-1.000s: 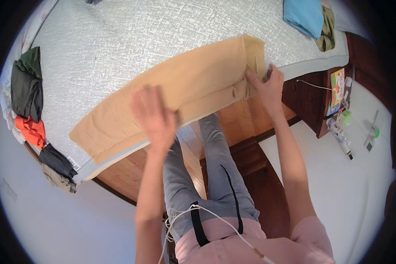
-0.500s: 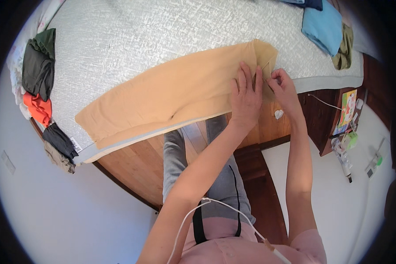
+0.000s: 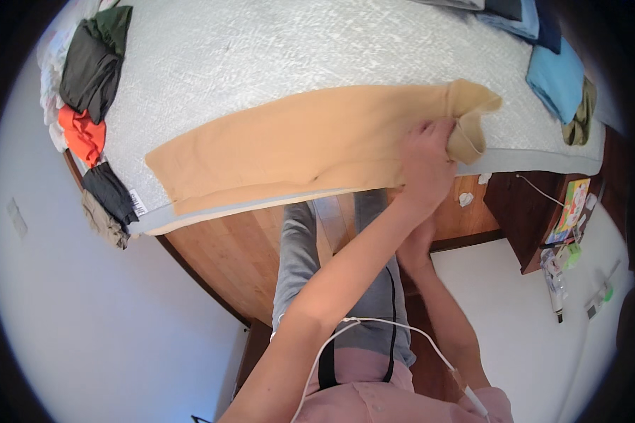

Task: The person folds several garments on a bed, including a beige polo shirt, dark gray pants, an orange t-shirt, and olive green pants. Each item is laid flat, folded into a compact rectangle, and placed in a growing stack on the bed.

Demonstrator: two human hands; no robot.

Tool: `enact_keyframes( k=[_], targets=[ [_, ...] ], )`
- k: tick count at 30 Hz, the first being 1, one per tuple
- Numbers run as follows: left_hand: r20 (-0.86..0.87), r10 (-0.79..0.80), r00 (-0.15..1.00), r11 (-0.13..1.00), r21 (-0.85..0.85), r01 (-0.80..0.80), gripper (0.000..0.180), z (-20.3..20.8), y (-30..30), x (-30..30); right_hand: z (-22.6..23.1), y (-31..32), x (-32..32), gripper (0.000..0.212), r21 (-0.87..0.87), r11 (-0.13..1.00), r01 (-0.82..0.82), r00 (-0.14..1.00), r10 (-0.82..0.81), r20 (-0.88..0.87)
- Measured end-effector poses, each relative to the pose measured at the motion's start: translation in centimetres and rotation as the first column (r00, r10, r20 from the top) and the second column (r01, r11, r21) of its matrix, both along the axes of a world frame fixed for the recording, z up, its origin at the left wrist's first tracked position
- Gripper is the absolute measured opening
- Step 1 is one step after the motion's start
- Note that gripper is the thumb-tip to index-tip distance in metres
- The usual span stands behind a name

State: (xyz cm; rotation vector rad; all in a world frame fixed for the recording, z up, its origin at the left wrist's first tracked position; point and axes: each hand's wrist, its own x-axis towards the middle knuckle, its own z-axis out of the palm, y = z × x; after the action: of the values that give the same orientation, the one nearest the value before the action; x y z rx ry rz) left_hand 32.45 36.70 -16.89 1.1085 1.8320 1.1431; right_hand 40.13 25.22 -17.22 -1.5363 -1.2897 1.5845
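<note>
A long tan garment [image 3: 296,144], folded into a strip, lies along the near edge of the bed. Its right end stands up in a loose, open fold, and I cannot tell what kind of garment it is. My left hand [image 3: 430,158] is on the garment just left of that raised end, its fingers curled into the cloth. Below it, nearer to me, my right hand [image 3: 418,243] is off the fabric and partly covered by my left forearm. Its fingers are hidden.
The bed has a pale patterned cover [image 3: 261,49]. Dark clothes [image 3: 92,70] and an orange cloth [image 3: 83,134] lie at its left edge; a blue folded cloth [image 3: 556,83] and an olive one [image 3: 580,116] at the far right. A dark wooden cabinet [image 3: 525,211] stands at right.
My right hand has let go of the garment's right end and drawn back toward me. My left hand has gone from lying flat to curled. The right end now stands more open.
</note>
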Motion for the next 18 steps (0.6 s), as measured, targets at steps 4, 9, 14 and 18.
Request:
enact_keyframes(
  k=[4,9,14,18],
  targets=[
    [0.194,0.062,0.979,0.994,0.074,-0.078,0.041,3.0,-0.8,-2.6,0.5,-2.5,-10.6,0.062,0.275,0.821,-0.501,0.865,0.462,0.196],
    [-0.003,0.351,0.937,0.933,-0.081,-0.35,0.037,7.2,-5.9,-9.8,0.6,0.5,-21.0,0.072,0.297,0.813,-0.5,0.843,0.38,0.38],
    [0.738,0.587,0.331,0.721,-0.292,-0.628,0.045,7.1,-16.4,-26.5,-2.9,-3.8,-23.4,0.061,-0.064,0.892,-0.446,0.77,0.42,0.481],
    [0.799,0.601,-0.008,0.546,-0.418,-0.726,0.046,1.7,-21.7,-35.7,-11.1,-6.2,-22.4,0.055,-0.024,0.898,-0.439,0.836,0.418,0.355]
  ],
)
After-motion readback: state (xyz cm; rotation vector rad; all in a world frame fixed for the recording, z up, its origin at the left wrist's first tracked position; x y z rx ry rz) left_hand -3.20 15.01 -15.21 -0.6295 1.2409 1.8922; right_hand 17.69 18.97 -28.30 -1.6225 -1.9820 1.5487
